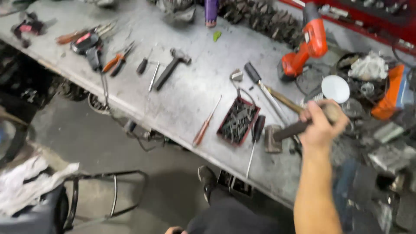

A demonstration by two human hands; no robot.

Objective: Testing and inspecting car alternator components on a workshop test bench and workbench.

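A long grey metal desk [182, 95] runs across the view from upper left to lower right, scuffed and littered with tools. Below it lies a bare concrete floor [121, 151], where a dark chair [52, 203] with a white cloth [26, 182] draped on it stands at the lower left.

The person's right hand [320, 125] reaches in from the bottom right, arm extended, with the fingers closed around the dark handle of a hammer [286, 132]. The hammer sits at the right part of the desk, its blocky head [273, 138] low over or on the desk surface near the front edge; the blur hides whether it touches. Only a sliver of the left hand [173, 230] shows at the bottom edge, and I cannot tell whether it is open or closed.

An orange and black power drill [303, 47] lies at the upper right of the desk. Right of it sits a heap of blurred clutter with an orange box [388, 93] and a round white lid [335, 89].

Just left of the hammer head sits a shallow red tray [238, 121], filled with small dark metal bits too blurred to tell apart. A black-handled screwdriver [255, 141] lies between the tray and the hammer head. A brown-handled screwdriver [206, 123] lies left of the tray.

Further left lie a second, black hammer [171, 67], orange-handled pliers [116, 60] and a black and red tool [86, 43].
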